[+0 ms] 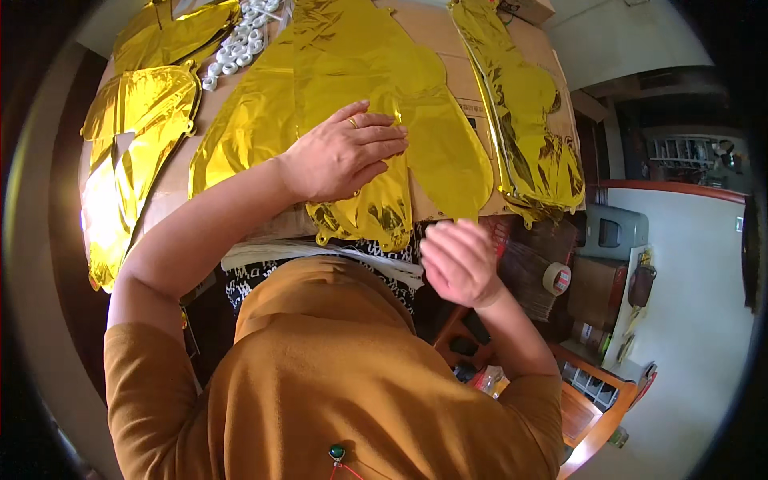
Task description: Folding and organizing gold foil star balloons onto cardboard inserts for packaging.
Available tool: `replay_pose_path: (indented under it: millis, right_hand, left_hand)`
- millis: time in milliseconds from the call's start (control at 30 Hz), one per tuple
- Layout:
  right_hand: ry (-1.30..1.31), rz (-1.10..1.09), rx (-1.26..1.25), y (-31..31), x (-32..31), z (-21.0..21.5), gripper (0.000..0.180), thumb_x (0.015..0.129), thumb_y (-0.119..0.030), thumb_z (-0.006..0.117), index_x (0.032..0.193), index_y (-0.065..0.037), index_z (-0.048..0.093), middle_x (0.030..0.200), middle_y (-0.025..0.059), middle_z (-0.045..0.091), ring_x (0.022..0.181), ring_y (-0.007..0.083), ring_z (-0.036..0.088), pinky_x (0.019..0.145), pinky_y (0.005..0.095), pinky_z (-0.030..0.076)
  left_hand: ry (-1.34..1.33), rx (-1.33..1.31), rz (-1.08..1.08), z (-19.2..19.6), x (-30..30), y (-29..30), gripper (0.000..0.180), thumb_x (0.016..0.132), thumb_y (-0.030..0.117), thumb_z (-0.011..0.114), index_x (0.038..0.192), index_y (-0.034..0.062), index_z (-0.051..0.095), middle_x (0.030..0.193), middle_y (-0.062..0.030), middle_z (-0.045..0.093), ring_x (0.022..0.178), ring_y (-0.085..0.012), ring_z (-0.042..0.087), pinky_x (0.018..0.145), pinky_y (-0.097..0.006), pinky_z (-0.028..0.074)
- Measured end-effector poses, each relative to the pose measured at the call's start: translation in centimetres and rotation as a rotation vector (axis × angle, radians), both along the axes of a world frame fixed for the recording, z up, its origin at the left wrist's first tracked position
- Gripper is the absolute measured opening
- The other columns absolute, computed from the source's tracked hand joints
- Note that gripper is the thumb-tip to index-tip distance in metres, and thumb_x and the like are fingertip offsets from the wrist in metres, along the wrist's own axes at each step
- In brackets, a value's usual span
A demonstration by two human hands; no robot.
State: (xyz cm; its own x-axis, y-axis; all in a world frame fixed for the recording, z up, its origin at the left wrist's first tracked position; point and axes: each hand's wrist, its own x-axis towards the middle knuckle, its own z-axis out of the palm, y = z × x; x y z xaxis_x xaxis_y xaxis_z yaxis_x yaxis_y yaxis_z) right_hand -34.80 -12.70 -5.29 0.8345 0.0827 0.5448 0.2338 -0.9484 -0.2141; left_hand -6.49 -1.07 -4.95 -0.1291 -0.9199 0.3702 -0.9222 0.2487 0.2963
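Note:
A large flat gold foil balloon [336, 72] lies over the middle of the cardboard-topped table [448, 40]. My left hand [344, 152] rests palm down on it, fingers stretched out and close together. A folded gold part [376, 210] hangs toward the near edge below that hand. To the right, the balloon narrows to a tail [466, 214] at the table's front edge. My right hand [460, 260] is just below this tail with bent fingers. Motion blurs it, and whether it grips the tail cannot be made out.
More flat gold foil balloons lie at the left [144, 104] and right [528, 104]. Small white rings [240, 48] are heaped at the far left. White strips [320, 254] lie across my lap. A tape roll [556, 278] and a wooden chair [588, 408] are at the right.

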Motion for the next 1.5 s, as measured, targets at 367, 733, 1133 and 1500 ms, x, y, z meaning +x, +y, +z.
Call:
replay_pose_path:
  millis: [367,733,1133,1500]
  right_hand:
    - [0.064,-0.032,-0.172,-0.3,4.0,-0.1,0.027,0.096,-0.013,0.056,0.114,-0.004,0.073,0.126,0.0106,0.068,0.118,0.024,0.063,0.108,0.0403,0.043]
    - [0.301,0.198,0.15,-2.9,5.3,3.6,0.04,0.081,-0.019,0.064,0.118,-0.006,0.071,0.117,0.0118,0.071,0.106,0.0251,0.064,0.107,0.0472,0.044]
    - [0.437,-0.681,0.34,-14.3,18.9,4.2,0.045,0.083,-0.038,0.079,0.106,0.0,0.069,0.096,0.0142,0.074,0.087,0.0285,0.07,0.083,0.0358,0.054]
    - [0.495,-0.625,0.502,-12.2,21.8,5.5,0.031,0.076,-0.025,0.08,0.093,-0.002,0.07,0.084,0.0153,0.072,0.076,0.0279,0.069,0.075,0.0371,0.054]
  left_hand:
    - [0.06,0.001,-0.031,0.4,0.4,-0.1,0.037,0.094,0.017,0.064,0.129,0.0051,0.064,0.134,-0.0092,0.063,0.13,-0.0286,0.054,0.113,-0.048,0.037]
    - [0.262,0.057,-0.1,0.6,1.4,-0.4,0.038,0.093,0.015,0.067,0.129,0.0042,0.064,0.136,-0.0127,0.062,0.13,-0.0331,0.053,0.112,-0.047,0.039]
    - [0.114,-0.107,0.264,1.9,6.3,-2.6,0.045,0.081,0.024,0.076,0.121,0.0052,0.066,0.133,-0.0192,0.058,0.127,-0.0394,0.051,0.107,-0.05,0.041]
    - [0.142,-0.105,0.294,-0.6,6.8,-2.4,0.046,0.08,0.024,0.078,0.12,0.0065,0.066,0.132,-0.0161,0.058,0.129,-0.0382,0.05,0.11,-0.049,0.04]
